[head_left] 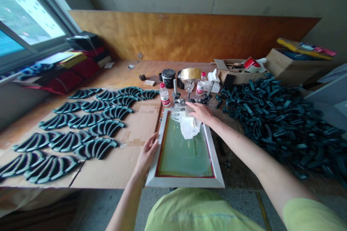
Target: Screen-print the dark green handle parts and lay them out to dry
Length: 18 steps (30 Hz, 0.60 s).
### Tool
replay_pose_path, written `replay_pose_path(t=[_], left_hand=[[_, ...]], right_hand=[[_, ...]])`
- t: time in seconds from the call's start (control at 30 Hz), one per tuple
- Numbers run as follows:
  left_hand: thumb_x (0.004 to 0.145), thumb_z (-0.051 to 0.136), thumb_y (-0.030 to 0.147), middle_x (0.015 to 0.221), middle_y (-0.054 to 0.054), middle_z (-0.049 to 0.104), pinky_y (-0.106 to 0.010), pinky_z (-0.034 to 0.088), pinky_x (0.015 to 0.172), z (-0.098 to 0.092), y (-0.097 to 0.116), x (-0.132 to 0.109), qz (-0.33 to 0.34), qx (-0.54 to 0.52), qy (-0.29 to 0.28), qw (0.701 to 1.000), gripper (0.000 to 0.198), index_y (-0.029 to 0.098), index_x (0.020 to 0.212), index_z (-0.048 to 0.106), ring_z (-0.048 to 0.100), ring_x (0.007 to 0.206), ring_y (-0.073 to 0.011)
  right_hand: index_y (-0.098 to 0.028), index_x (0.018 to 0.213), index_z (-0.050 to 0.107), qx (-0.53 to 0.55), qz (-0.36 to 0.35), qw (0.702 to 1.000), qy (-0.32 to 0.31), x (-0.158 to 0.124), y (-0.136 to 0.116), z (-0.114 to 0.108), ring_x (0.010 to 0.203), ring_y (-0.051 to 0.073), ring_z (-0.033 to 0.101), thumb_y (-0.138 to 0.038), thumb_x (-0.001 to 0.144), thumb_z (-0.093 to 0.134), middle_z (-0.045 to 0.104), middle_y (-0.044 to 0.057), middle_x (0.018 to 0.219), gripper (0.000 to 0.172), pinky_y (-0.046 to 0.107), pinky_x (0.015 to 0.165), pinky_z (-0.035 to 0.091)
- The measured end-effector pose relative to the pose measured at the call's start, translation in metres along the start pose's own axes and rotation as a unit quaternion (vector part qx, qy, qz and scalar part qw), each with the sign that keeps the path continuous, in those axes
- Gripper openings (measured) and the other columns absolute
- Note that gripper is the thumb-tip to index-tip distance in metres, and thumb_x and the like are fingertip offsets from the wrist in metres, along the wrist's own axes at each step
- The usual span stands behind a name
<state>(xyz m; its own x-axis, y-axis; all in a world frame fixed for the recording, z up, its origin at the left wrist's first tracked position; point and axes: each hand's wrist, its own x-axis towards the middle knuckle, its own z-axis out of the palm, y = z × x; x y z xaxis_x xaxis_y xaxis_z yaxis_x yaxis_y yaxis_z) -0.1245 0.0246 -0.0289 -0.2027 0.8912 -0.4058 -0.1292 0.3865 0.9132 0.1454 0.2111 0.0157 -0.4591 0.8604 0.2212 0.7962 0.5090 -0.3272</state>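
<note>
A screen printing frame point(187, 178) with a pale metal border and green mesh point(184, 158) lies in front of me. White ink point(190, 129) is spread in a thick patch on the mesh's far part. My left hand point(148, 149) is at the frame's left side, its fingers curled against the border. Over the far end of the mesh, my right hand point(201, 113) grips a flat pale scraper point(189, 111), partly hidden by the fingers and touching the ink. Just beyond the frame is a metal clamp fixture point(180, 101) with upright posts.
Dark green fan-shaped parts point(101, 128) lie in rows on cardboard point(141, 126) at left. A large heap of dark green pieces point(273, 126) covers the right. Behind the frame stand a bottle point(164, 95), a black tub point(168, 78) and a tape roll point(191, 73). Cardboard boxes point(292, 66) stand back right.
</note>
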Motion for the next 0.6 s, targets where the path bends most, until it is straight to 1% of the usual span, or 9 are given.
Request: replay_pose_path(t=[0.1,0.2,0.3,0.33,0.4,0.47,0.5,0.53,0.6], left_hand=[[0.074,0.057,0.074,0.087,-0.004,0.073,-0.029,0.052,0.059,0.000,0.038,-0.003,0.021,-0.007,-0.007,1.000,0.067,0.020,0.112,0.067,0.067,0.069,-0.0194],[0.074,0.052,0.078,0.089,-0.006,0.073,-0.032,0.054,0.062,0.012,0.078,0.008,0.105,-0.078,-0.010,0.991,0.067,0.019,0.100,0.068,0.068,0.075,-0.0220],[0.078,0.051,0.074,0.089,-0.007,0.072,-0.031,0.055,0.067,0.029,0.118,0.026,0.192,-0.111,-0.007,0.975,0.061,0.018,0.097,0.065,0.067,0.083,-0.0213],[0.079,0.050,0.073,0.085,-0.007,0.071,-0.030,0.054,0.067,0.034,0.129,0.031,0.203,-0.105,-0.010,0.973,0.059,0.018,0.093,0.065,0.067,0.081,-0.0199],[0.081,0.049,0.072,0.075,-0.005,0.069,-0.028,0.053,0.064,0.040,0.143,0.037,0.218,-0.105,-0.009,0.970,0.056,0.017,0.084,0.063,0.066,0.073,-0.0172],[0.082,0.049,0.069,0.075,-0.003,0.068,-0.026,0.053,0.065,0.044,0.140,0.037,0.226,-0.128,0.009,0.966,0.052,0.020,0.087,0.062,0.065,0.071,-0.0145],[0.083,0.050,0.068,0.077,-0.002,0.069,-0.026,0.053,0.065,0.047,0.130,0.034,0.219,-0.137,0.020,0.966,0.049,0.021,0.093,0.062,0.065,0.071,-0.0137],[0.083,0.052,0.067,0.079,-0.002,0.070,-0.026,0.053,0.064,0.050,0.115,0.029,0.193,-0.133,0.017,0.972,0.049,0.022,0.098,0.062,0.066,0.071,-0.0137],[0.080,0.056,0.068,0.082,-0.005,0.071,-0.027,0.053,0.060,0.061,0.075,0.014,0.078,-0.086,-0.033,0.993,0.055,0.020,0.106,0.062,0.067,0.071,-0.0166]], right_hand=[[-0.025,0.134,0.056,-0.011,0.067,0.995,0.078,0.007,0.024,-0.015,0.093,0.023,0.066,-0.030,0.087,0.066,0.070,0.008,0.108,0.048,0.032,0.080,0.051],[-0.017,0.116,0.066,0.000,0.146,0.981,0.131,-0.019,0.052,-0.017,0.082,0.020,0.065,-0.028,0.092,0.055,0.072,0.007,0.092,0.029,0.031,0.076,0.052],[-0.009,0.103,0.067,0.022,0.148,0.984,0.093,-0.061,0.060,0.007,0.071,0.016,0.062,-0.029,0.089,0.055,0.070,0.002,0.080,0.028,0.026,0.069,0.052],[-0.009,0.105,0.066,0.028,0.126,0.989,0.071,-0.074,0.058,0.018,0.072,0.015,0.062,-0.031,0.087,0.059,0.070,0.002,0.081,0.030,0.026,0.069,0.052],[-0.010,0.120,0.062,0.028,0.069,0.997,0.025,-0.094,0.048,0.040,0.084,0.017,0.063,-0.032,0.081,0.069,0.071,0.005,0.094,0.046,0.028,0.077,0.052],[-0.017,0.127,0.060,0.013,0.022,1.000,-0.016,-0.104,0.034,0.055,0.099,0.022,0.061,-0.028,0.079,0.074,0.068,0.009,0.106,0.051,0.035,0.086,0.050],[-0.020,0.122,0.063,0.004,0.013,1.000,-0.028,-0.106,0.026,0.059,0.103,0.024,0.059,-0.027,0.080,0.074,0.067,0.009,0.108,0.044,0.037,0.089,0.049],[-0.021,0.114,0.066,-0.003,0.015,0.999,-0.030,-0.108,0.017,0.060,0.103,0.024,0.058,-0.025,0.082,0.071,0.066,0.009,0.105,0.033,0.038,0.090,0.048],[-0.021,0.101,0.069,-0.005,0.025,1.000,-0.006,-0.111,-0.008,0.058,0.099,0.023,0.056,-0.024,0.087,0.066,0.064,0.007,0.097,0.015,0.037,0.089,0.047]])
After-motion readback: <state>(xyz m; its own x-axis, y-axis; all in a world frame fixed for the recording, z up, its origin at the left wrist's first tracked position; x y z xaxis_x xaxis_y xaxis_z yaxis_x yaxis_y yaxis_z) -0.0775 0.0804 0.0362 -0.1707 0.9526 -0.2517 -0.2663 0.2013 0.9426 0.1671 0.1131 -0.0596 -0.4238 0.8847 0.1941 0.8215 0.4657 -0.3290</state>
